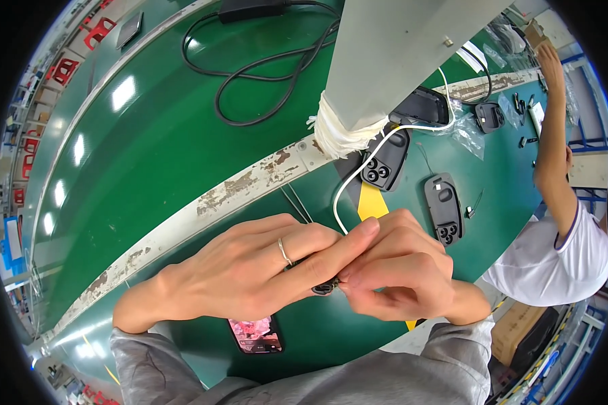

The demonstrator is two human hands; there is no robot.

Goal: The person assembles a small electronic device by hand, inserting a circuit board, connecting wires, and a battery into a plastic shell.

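Black part (325,287), clamped in left grip (253,266), right grip (412,266) together at its edge

Small black part (325,287), mostly hidden, held aloft

Phone (256,336) lay on the table (338,337), nearer the body than the left hand (277,263); small part (325,288) sat between that and the right hand (402,270). Case (444,206) lay beyond the right hand, second case (387,160) to its left, beside the post (385,61). Across the rail (250,182), a cord (260,120) lay left of the post.
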